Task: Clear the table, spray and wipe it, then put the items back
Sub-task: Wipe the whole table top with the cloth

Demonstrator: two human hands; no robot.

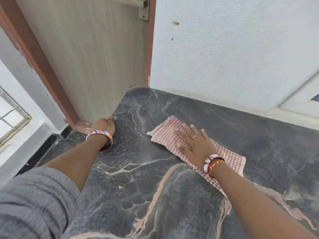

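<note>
While the left hand [103,125] curls over the table's [172,195] left edge to brace, the right hand [193,142] presses flat, fingers spread, on the cloth [165,133] to wipe.

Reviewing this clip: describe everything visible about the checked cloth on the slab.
The checked cloth is a thin woven rag in a small pink-and-white check, with slightly frayed edges. It lies flat and spread out on the dark marbled stone table, running diagonally from upper left toward the lower right. The right hand presses on it, palm down with fingers spread, and the forearm covers its near end. Nothing else touches it.
</note>
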